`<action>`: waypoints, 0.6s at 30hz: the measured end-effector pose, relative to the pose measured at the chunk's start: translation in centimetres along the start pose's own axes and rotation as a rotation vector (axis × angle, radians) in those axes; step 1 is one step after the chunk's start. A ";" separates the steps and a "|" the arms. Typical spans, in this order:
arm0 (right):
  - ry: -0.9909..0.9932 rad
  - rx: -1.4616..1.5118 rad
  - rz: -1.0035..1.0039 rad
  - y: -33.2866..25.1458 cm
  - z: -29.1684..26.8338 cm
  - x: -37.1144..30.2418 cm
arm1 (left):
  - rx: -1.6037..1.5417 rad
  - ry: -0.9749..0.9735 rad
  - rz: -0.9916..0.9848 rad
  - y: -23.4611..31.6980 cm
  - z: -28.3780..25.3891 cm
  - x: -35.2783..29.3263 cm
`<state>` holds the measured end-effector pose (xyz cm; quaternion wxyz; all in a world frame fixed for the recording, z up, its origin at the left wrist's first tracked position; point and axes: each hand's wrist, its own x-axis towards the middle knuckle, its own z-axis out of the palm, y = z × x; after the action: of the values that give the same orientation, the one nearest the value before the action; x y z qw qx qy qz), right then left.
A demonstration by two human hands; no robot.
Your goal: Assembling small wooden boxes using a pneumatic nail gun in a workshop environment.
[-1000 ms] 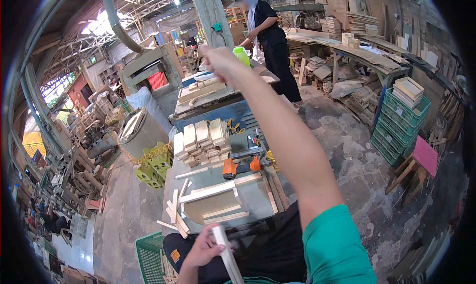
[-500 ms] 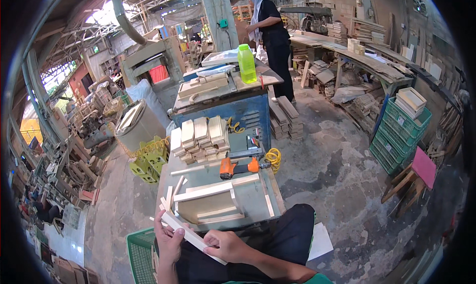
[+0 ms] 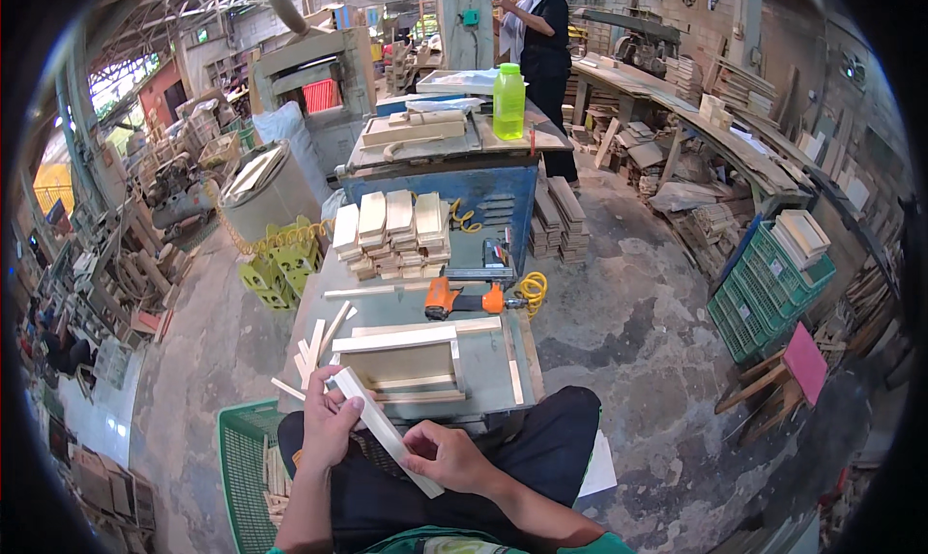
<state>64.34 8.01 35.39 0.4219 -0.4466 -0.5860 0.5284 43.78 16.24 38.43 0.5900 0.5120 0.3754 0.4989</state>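
Observation:
A pale wooden strip (image 3: 386, 431) slants across my lap, held at both ends. My left hand (image 3: 330, 421) is closed around its upper end, thumb on top. Lower down, my right hand (image 3: 448, 454) pinches the strip between thumb and fingers. Just beyond, a rectangular wooden frame (image 3: 454, 359) lies on the workbench (image 3: 488, 380). Behind the frame, an orange and black nail gun (image 3: 462, 299) rests on its side. Several loose thin strips (image 3: 314, 346) lie at the bench's left edge, close to my left hand.
Stacked wooden pieces (image 3: 398, 227) stand at the bench's far left. A coiled yellow hose (image 3: 531, 293) hangs by the right edge. A green crate (image 3: 232, 467) with strips sits left of my legs. A green bottle (image 3: 508, 102) stands on the farther table; a person (image 3: 543, 42) stands behind it.
My view has shifted, so the bench sits higher and more of the green crate shows. Both hands still hold the strip, now tilted more steeply. The person behind the table has raised a hand.

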 end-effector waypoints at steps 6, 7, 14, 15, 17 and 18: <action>-0.154 -0.152 -0.337 -1.7 -1.0 -1.8 | -0.241 0.109 -0.093 -0.5 -2.9 1.9; -0.161 -0.153 -0.314 -1.3 -1.0 -1.8 | -0.265 0.104 -0.108 -0.8 -3.1 2.2; -0.189 -0.218 -0.440 -1.5 -0.4 -1.3 | -0.213 0.194 -0.224 0.7 -2.7 2.0; -0.182 -0.236 -0.446 -1.6 -0.4 -1.3 | -0.243 0.154 -0.213 0.6 -2.7 2.0; -0.219 -0.279 -0.390 -1.7 -0.4 -0.4 | -0.304 0.104 -0.180 0.0 -4.4 2.4; -0.227 -0.289 -0.401 -1.6 -0.3 -0.3 | -0.308 0.070 -0.168 -0.4 -5.1 2.3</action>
<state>64.60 7.73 37.06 0.3814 -0.3151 -0.7757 0.3919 39.49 19.70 37.18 0.6875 0.3647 0.3563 0.5171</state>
